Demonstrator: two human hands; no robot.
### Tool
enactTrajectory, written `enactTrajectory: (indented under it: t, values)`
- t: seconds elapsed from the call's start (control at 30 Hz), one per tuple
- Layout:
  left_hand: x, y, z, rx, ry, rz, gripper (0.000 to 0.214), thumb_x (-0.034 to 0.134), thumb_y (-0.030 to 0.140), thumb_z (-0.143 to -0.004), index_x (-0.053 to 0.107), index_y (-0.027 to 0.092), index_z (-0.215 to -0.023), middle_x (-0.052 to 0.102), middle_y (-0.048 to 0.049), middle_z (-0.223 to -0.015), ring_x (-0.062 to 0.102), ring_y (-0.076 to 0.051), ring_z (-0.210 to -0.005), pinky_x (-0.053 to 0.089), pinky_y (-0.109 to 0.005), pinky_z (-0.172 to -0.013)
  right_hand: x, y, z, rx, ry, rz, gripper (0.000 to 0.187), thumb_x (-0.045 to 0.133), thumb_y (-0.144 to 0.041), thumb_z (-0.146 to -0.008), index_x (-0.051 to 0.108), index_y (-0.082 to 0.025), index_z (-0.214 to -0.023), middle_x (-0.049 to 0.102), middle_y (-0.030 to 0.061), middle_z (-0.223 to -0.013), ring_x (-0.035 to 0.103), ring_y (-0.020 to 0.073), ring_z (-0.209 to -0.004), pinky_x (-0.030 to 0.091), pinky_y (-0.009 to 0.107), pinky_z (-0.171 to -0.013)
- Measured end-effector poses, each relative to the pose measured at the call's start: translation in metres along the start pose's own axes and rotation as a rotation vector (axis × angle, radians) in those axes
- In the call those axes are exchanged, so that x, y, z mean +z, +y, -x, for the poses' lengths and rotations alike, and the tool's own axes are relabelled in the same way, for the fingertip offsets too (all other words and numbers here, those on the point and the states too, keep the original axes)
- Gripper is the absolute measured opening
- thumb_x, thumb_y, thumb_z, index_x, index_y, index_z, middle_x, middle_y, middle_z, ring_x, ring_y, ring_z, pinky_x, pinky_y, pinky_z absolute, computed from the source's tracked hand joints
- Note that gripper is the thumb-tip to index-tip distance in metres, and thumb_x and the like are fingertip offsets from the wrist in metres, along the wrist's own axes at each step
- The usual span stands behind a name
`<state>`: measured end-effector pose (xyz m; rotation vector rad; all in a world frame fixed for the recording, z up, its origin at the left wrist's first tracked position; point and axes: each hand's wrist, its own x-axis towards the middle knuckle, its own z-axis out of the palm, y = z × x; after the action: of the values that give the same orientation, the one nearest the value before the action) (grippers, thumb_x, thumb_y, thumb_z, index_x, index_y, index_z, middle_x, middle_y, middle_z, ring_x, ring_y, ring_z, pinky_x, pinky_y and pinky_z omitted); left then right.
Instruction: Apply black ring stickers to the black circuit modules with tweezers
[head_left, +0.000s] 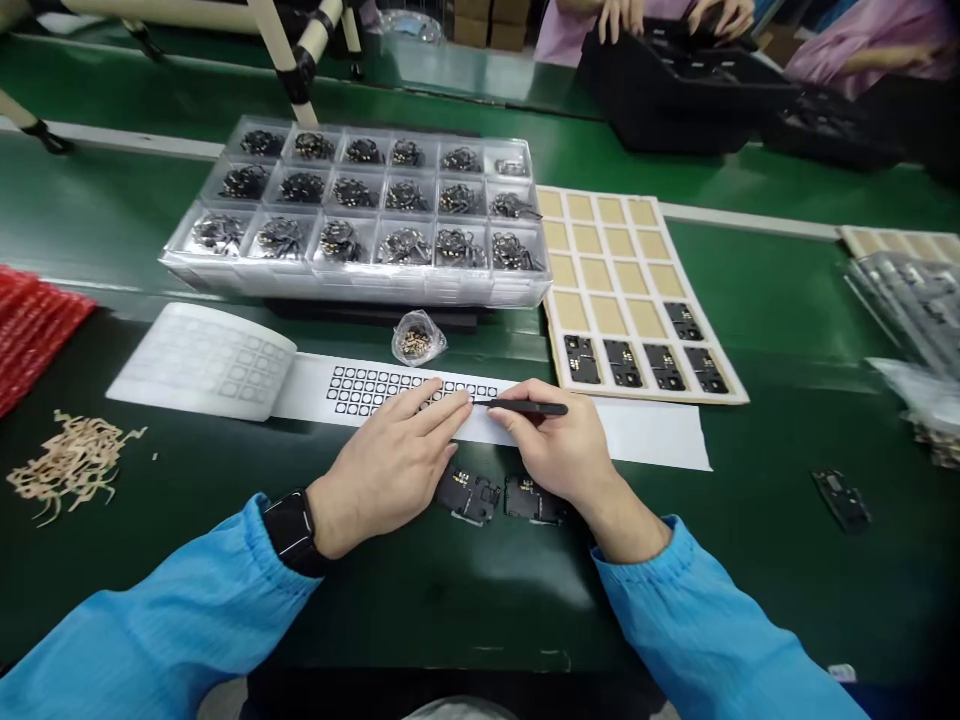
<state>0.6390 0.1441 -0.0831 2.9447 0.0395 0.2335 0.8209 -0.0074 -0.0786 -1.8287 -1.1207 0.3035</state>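
My right hand (559, 445) grips a pair of black tweezers (529, 407), whose tips touch a white backing strip (660, 435). On that strip are rows of small black square stickers (367, 390) with round centres. My left hand (397, 455) lies flat over the strip, fingers extended, its fingertips close to the tweezer tips. Just below the hands, two black electronic modules (469, 495) with gold contacts lie side by side on the green table (450, 610); my right hand partly covers one of them.
Behind the strip stands a clear compartment box (360, 280) of small black parts. A small bag of metal bits (415, 343) sits before it. At right, a partitioned tray (649, 395) holds several modules. Paper scraps (71, 462) and red wrap (34, 330) lie left. Co-workers' black bins (675, 100) are beyond.
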Motion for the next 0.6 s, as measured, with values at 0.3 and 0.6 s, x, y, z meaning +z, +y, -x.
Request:
enactTrajectory:
  t: [0.3, 0.6]
  values:
    - [-0.0010, -0.0010, -0.0008, 0.000, -0.030, -0.003, 0.049, 0.044, 0.022, -0.108, 0.051, 0.010, -0.155, 0.048, -0.0072, -0.165, 0.040, -0.037, -0.151, 0.046, -0.056, -0.121, 0.0034, -0.0073, 0.0002, 0.096, 0.035, -0.033, 0.002, 0.076, -0.020, -0.088, 0.077, -0.021, -0.090, 0.078, -0.0009, -0.082, 0.071, 0.0145, -0.069, 0.058, 0.025, -0.067]
    - [-0.0004, 0.0001, 0.0002, 0.017, 0.028, 0.013, 0.047, 0.047, 0.020, -0.107, 0.053, 0.004, -0.151, 0.049, -0.0133, -0.162, 0.042, -0.038, -0.150, 0.045, -0.056, -0.122, 0.0060, -0.0067, 0.0034, 0.179, 0.077, -0.082, 0.004, 0.078, -0.022, -0.087, 0.079, -0.020, -0.091, 0.081, 0.0023, -0.087, 0.077, 0.0179, -0.075, 0.064, 0.027, -0.070]
